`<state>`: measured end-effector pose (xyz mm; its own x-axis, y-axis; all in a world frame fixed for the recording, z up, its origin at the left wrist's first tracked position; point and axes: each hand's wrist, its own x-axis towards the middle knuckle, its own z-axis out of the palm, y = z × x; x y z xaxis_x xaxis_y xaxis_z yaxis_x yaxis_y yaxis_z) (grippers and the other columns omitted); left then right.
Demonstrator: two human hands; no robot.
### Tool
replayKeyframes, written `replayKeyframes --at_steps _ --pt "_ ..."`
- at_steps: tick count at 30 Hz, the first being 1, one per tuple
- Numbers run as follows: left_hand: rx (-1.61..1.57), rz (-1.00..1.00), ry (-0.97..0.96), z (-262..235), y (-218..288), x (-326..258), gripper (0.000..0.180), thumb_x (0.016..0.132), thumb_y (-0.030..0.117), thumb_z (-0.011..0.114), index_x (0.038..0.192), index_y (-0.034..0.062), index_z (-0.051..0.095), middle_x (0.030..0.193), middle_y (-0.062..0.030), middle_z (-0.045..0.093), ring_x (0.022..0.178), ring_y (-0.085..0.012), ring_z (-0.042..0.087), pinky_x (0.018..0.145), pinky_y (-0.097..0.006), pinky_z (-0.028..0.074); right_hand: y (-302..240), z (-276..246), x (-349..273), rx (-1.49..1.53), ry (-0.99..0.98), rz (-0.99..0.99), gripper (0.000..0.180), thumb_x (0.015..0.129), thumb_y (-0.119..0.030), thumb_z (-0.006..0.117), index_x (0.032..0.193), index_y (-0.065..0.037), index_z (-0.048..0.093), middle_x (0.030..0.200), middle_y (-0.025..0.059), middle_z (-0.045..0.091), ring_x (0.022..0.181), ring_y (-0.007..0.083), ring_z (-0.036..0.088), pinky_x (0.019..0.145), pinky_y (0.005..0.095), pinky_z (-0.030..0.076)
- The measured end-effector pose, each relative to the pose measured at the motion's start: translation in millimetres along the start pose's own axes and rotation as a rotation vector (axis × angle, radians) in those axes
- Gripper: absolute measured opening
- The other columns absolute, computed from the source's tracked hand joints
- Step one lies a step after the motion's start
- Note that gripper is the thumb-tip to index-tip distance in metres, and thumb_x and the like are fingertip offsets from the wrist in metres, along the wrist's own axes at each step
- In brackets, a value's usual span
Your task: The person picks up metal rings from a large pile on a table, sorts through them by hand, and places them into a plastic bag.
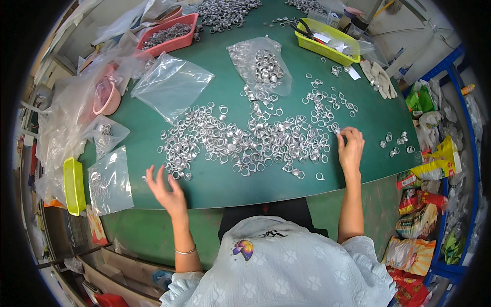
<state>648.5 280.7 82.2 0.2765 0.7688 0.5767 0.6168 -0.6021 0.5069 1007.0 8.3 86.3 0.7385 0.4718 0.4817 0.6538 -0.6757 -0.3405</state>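
A broad heap of silver metal rings (pixel 266 140) lies across the middle of the green table. At the heap's lower left, my left hand (pixel 169 194) hovers near the front edge, its fingers spread and nothing held between them. A single small ring (pixel 144 178) shows just beside its fingertips. My right hand (pixel 352 148) is at the heap's right edge, fingers bent and tips together at a ring (pixel 336 130). Beyond the heap, a clear plastic bag (pixel 243 56) with more rings inside lies with rings spread at its mouth.
A red basket (pixel 193 31) of metal parts stands far left, a yellow-green basket (pixel 327 50) far right. A clear bag (pixel 176 84) lies flat on the left. A glove (pixel 378 79) and a few separate rings (pixel 394 152) lie right. A blue shelf (pixel 473 148) stands beside the table.
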Motion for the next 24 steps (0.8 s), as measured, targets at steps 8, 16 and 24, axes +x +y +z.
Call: replayKeyframes --at_steps 8,16,24 --pt "-0.199 0.339 -0.466 70 107 6 0.047 0.079 0.008 0.064 0.124 0.0087 0.052 0.141 -0.0162 0.033 0.131 -0.0408 0.027 0.107 -0.052 0.022 -12 5 -2 0.201 -0.073 -0.104 0.023 0.073 -0.008 0.068 0.094 -0.003 0.061 0.103 0.0107 0.056 0.099 0.0297 0.050 0.083 0.0408 0.037" --pt "-0.145 0.510 -0.613 98 103 -9 0.041 0.082 0.006 0.057 0.122 0.0071 0.053 0.123 -0.0089 0.053 0.121 -0.0325 0.041 0.102 -0.053 0.028 -14 17 2 0.031 -0.107 -0.084 0.007 0.078 -0.008 0.063 0.078 -0.002 0.061 0.092 0.0092 0.060 0.090 0.0278 0.052 0.078 0.0388 0.037" --pt "-0.284 0.413 -0.631 73 96 -24 0.043 0.072 -0.010 0.049 0.112 0.0041 0.058 0.117 -0.0083 0.056 0.110 -0.0279 0.051 0.106 -0.053 0.023 46 -17 4 0.031 0.121 0.078 0.006 0.078 -0.007 0.064 0.079 -0.003 0.060 0.092 0.0083 0.062 0.089 0.0278 0.054 0.077 0.0378 0.039"
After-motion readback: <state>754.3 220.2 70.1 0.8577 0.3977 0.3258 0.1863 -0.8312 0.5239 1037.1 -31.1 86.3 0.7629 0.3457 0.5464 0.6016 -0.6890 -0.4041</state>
